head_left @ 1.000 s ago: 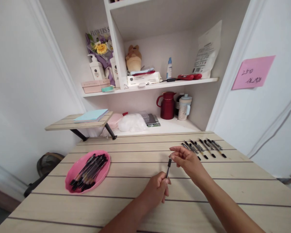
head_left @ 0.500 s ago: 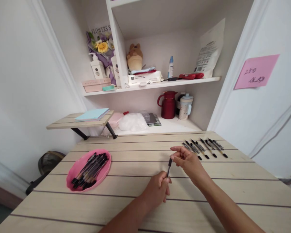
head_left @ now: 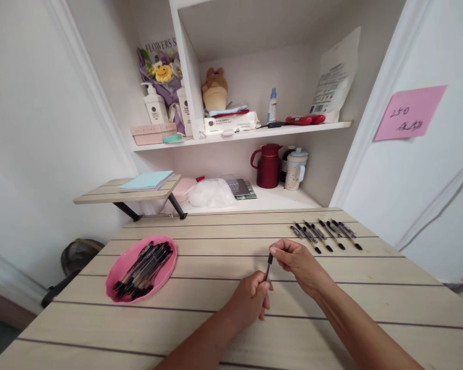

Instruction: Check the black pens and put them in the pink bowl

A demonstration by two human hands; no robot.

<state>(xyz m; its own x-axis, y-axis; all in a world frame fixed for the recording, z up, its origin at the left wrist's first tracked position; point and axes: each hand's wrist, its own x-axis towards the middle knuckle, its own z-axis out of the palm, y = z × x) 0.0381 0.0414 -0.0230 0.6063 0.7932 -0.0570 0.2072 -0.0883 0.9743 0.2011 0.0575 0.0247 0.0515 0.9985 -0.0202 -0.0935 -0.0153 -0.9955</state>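
Observation:
My left hand (head_left: pixel 250 298) is closed round the lower end of a black pen (head_left: pixel 269 265), holding it nearly upright above the wooden table (head_left: pixel 332 303). My right hand (head_left: pixel 299 259) pinches the pen's top end with thumb and fingers. A pink plate (head_left: pixel 118 264) heaped with several black pens lies at the left. A row of several pens and pen parts (head_left: pixel 324 234) lies on the table beyond my right hand.
Shelves at the back carry a red jug (head_left: pixel 268 165), a spotted mug (head_left: pixel 295 168), bottles, a plush toy and a flower bouquet. A small raised stand (head_left: pixel 127 195) bears a blue notebook. A pink note (head_left: pixel 409 113) sticks to the right wall.
My right hand's fingers have curled down and closed tighter on the pen's top. The left hand and pen have stayed almost in place.

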